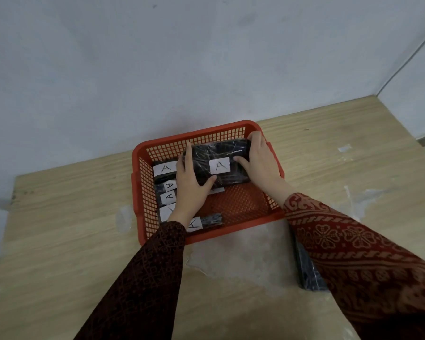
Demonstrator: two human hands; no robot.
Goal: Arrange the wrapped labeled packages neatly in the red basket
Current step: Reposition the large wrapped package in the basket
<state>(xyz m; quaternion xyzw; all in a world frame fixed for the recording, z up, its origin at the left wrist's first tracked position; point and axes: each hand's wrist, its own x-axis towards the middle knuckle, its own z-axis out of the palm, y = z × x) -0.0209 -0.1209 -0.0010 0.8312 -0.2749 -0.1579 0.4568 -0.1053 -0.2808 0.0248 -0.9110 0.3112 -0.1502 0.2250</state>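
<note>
A red mesh basket [233, 128] sits on the wooden table against the wall. Both hands hold a large black wrapped package [221, 153] with a white "A" label over the basket's far right part. My left hand [190, 185] grips its left end and my right hand [260, 163] grips its right end. Several smaller black packages with "A" labels [166, 168] lie along the basket's left side, partly hidden by my left hand. One more labelled package [207, 221] lies at the basket's near wall.
Another black wrapped package [309, 273] lies on the table near my right forearm, partly hidden by the sleeve. The table [59, 217] stands against a pale wall; its left edge is close to the basket. Shiny tape marks cover the tabletop.
</note>
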